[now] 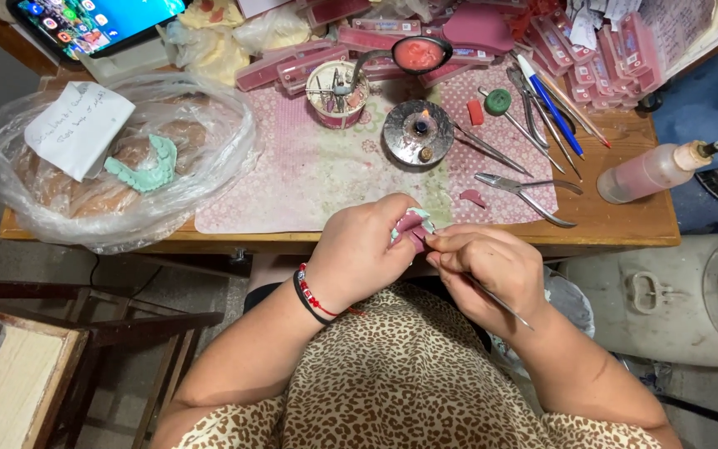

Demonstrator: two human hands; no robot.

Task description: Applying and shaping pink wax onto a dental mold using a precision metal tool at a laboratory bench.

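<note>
The left hand [359, 249] grips a pink and green tooth mold [413, 226]. The right hand [488, 266] pinches a thin metal tool [500, 303] against it. The shaping looks underway, not finished; a small flame [420, 125] burns beyond the hands.

Two hands: left hand [365, 249], right hand [484, 268]. One burner [418, 131] at twelve o'clock, one squeeze bottle [654, 170] at two, one plastic bag [118, 158] at ten, one pliers [525, 195].

Burner [418, 131] mid-mat [326, 179]; cup [336, 93] left of it, pliers [527, 192] right, bag [118, 158] far left on desk [617, 220]
</note>
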